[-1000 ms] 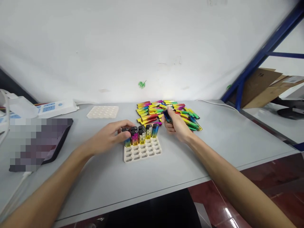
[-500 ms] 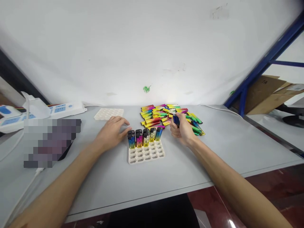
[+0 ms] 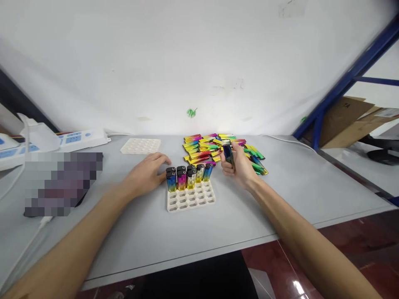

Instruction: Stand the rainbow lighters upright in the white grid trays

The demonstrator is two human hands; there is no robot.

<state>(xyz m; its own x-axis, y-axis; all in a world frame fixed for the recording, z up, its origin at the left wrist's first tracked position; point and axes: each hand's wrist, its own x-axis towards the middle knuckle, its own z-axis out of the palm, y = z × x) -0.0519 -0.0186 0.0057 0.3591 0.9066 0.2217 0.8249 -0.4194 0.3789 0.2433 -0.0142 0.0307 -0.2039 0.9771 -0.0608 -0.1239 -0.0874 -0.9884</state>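
A white tray with rows of slots (image 3: 191, 200) lies on the grey table, and several lighters stand upright in its back rows, among them a pink one (image 3: 182, 181) and a blue one (image 3: 171, 182). My left hand (image 3: 149, 174) rests at the tray's back left corner, fingers apart and curved, holding nothing. To the right of the tray, my right hand (image 3: 238, 166) is closed around a dark blue lighter (image 3: 228, 153), which it holds nearly upright. Behind the tray spreads a pile of shiny multicoloured lighters (image 3: 199, 155).
A second white slotted tray (image 3: 141, 146) lies at the back left. Farther left are a white power strip (image 3: 75, 139), a blurred-out device (image 3: 64, 185) and white cables. Cardboard boxes (image 3: 346, 120) stand beyond a blue metal frame (image 3: 318, 124) at the right.
The dark blue lighter in my right hand has turned more upright and shows more of its body. My left hand stays beside the tray. The view has shifted slightly.
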